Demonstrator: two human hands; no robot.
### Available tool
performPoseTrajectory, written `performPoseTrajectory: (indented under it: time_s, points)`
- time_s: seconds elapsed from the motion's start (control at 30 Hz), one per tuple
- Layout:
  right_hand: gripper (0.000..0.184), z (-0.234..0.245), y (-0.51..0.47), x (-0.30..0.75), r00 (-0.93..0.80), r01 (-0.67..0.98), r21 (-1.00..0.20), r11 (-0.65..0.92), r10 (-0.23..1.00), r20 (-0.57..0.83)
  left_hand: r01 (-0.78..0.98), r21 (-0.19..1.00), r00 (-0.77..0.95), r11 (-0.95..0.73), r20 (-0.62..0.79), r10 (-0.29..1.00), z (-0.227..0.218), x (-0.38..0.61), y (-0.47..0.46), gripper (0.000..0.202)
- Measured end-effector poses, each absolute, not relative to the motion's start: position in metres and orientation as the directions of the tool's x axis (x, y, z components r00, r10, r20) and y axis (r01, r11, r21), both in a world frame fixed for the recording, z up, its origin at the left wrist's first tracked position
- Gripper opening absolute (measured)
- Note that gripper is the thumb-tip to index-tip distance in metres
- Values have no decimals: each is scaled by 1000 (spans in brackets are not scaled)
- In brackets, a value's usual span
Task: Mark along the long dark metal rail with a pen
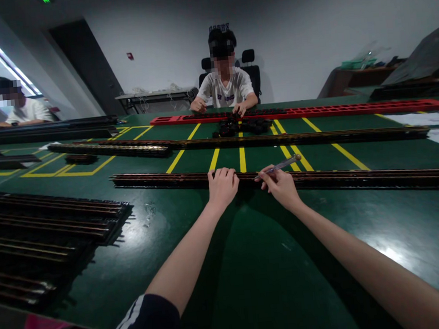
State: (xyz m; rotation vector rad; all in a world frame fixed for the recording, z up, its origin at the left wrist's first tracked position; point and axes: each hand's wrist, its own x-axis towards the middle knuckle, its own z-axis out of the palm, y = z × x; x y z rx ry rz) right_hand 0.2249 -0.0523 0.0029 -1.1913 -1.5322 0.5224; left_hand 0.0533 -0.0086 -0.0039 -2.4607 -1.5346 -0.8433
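The long, narrow black rail with copper-coloured strips along its length point(345, 177) is laid crosswise on the green tabletop with yellow line markings point(239, 286), from left of centre to the right edge of the frame. By this placement, its middle is apparently kept within reach of both hands.

The left hand point(223, 185) is placed at frame centre, its fingers bent, close together and lapped over the rail; presumably the rail is steadied by it. Whether the rail is pinched cannot be told. By the right hand point(280, 187), the slim, translucent, pen-shaped tool with a brownish end point(280, 167) is pinched between thumb and fingers. The tool is held slanting, its lower end at the rail, probably so that a small spot can be addressed.

A second long black rail point(318, 137) is set farther back, roughly parallel. Behind it, the long red slotted tray point(373, 108) is laid; a seated co-worker's hands point(239, 110) are placed at it.

Count:
- Pen-shaped tool: one.
- Rail under the hands: one.
- Red tray: one.
- Seated co-workers clearly shown: two, at upper centre and upper left.
- Black strips grouped at lower left point(49, 217): several; the exact number cannot be determined.
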Motion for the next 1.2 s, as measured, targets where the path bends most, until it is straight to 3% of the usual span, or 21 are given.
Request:
performPoseTrajectory:
  time_s: [0.4, 1.2]
  points:
    - [40, 2, -53, 226, 139, 463, -781, 419, 836, 531, 830, 141, 398, -540, 531, 749, -4, 56, -10, 36]
    - [36, 3, -53, 225, 146, 395, -831, 393, 866, 479, 790, 103, 503, -604, 454, 735, -2, 55, -10, 41]
